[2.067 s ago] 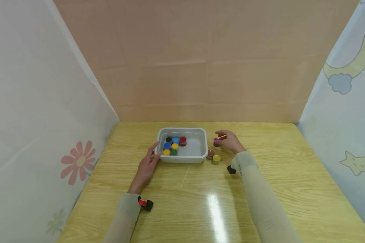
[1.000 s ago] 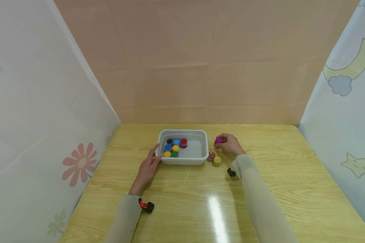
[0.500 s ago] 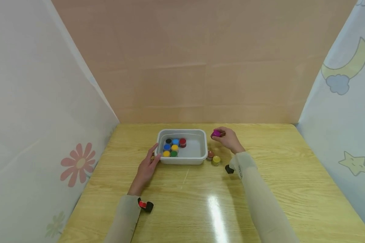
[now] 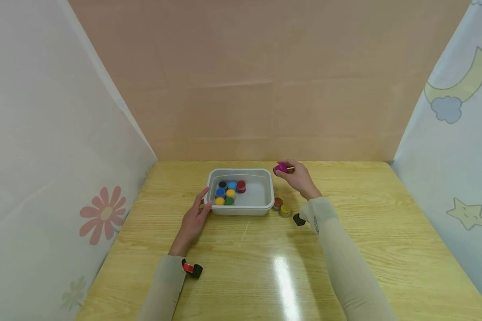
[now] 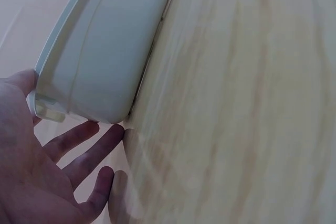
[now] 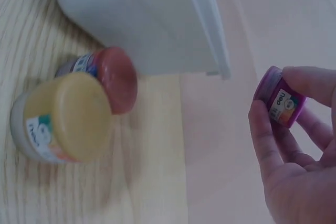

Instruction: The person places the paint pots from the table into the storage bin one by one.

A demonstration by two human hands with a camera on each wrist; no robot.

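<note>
My right hand (image 4: 299, 176) pinches a small purple paint jar (image 6: 281, 98) between thumb and fingers, in the air just beyond the tray's right rear corner. At the front left corner of the pale grey plastic tray (image 4: 243, 211), my left hand (image 4: 193, 220) rests with thumb and fingers spread against the rim and outer wall. Fingertips touch the tray's corner in the left wrist view. Inside the tray, on its left side, stand several paint jars, among them a red jar (image 4: 241, 186) and a green jar (image 4: 229, 202).
Beside the tray's right wall stand a brown paint jar (image 4: 278, 203) and a yellow paint jar (image 4: 285, 211), close together on the wooden table (image 4: 245, 267). A brown backdrop (image 4: 241, 111) rises behind the table. Patterned white sheets stand on both sides.
The purple jar has been picked up off the table. My right hand has carried it up, back and left toward the tray. My left hand and the tray stay put.
</note>
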